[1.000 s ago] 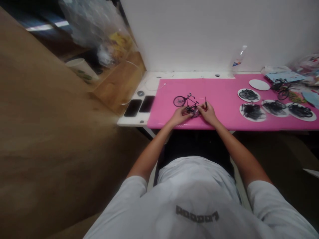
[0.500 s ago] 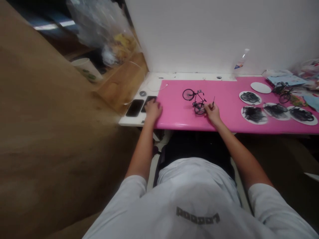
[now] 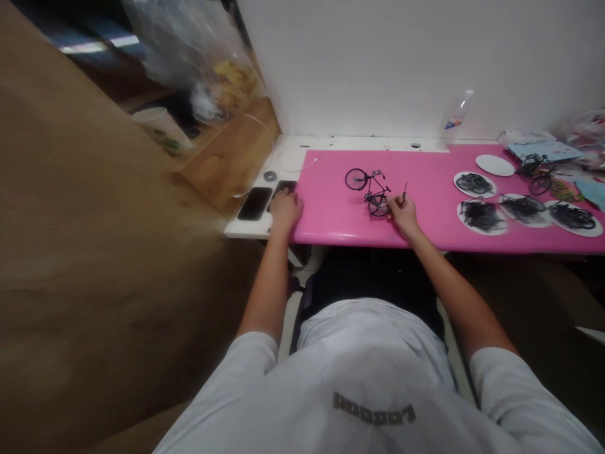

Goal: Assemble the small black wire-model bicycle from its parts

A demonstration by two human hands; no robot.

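A small black model bicycle stands on the pink mat. My right hand rests on the mat just right of its rear wheel and holds a thin dark tool upright between the fingers. My left hand lies at the mat's left edge, its fingers over the nearer of two black phones; the other phone lies just left of it.
Several white plates with heaps of black parts sit on the mat's right side, with an empty plate and another model bicycle behind. A plastic bottle stands by the wall. A wooden box and plastic bags are at left.
My left hand left the bicycle and moved left onto the phone at the mat's edge. My right hand stayed by the rear wheel with the tool. The view shifted slightly.
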